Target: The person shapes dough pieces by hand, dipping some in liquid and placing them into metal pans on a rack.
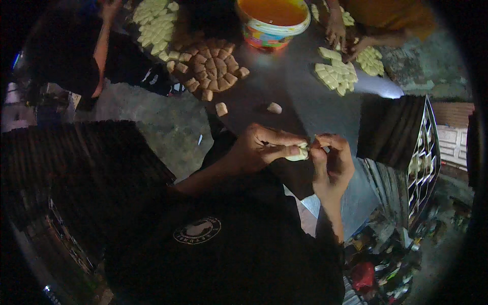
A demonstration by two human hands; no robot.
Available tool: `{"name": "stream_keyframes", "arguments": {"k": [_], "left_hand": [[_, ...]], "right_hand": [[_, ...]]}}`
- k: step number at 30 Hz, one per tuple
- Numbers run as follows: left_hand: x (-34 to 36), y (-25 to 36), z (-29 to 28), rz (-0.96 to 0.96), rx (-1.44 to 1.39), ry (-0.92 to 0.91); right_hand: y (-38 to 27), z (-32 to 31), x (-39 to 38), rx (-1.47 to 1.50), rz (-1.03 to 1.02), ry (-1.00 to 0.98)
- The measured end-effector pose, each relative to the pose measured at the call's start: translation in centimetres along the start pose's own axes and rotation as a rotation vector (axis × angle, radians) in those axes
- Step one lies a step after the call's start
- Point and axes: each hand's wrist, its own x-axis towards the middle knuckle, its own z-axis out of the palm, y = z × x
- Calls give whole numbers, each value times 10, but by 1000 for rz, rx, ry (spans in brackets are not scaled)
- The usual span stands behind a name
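Observation:
Above the near edge of the dark table, my left hand [265, 146] is closed on a small pale dough piece [296, 155], pinched between thumb and fingers. My right hand [333, 158] comes in from the other side, its thumb and forefinger pinched together at the dough's right edge. Whatever lies between those right fingertips is too small to make out. Just beyond my hands, two loose brown dough pieces, one on the left [221, 109] and one on the right [274, 108], lie on the table. A round cluster of brown dough pieces [213, 68] sits farther back.
A bucket of orange liquid [274, 23] stands at the far side. Pale dough pieces lie back left [155, 25] and right [335, 73]. Another person's hands [345, 43] work at the right pile; another person's arm [103, 48] is far left. Litter [386, 259] covers the lower right.

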Motion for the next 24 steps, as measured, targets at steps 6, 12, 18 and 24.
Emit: {"name": "stream_keyframes", "arguments": {"k": [6,12,18,24], "left_hand": [[7,-1,-56,-256,-295,129],[12,-35,-108,-448,-403,0],[35,-83,-130,-62,124,-37],[54,-86,-132,-369,-60,102]], "right_hand": [[14,47,45,-363,-76,-239],[52,88,42,-402,162,-206],[71,108,50,193,718,10],[123,74,79,-261,477,-40]]}}
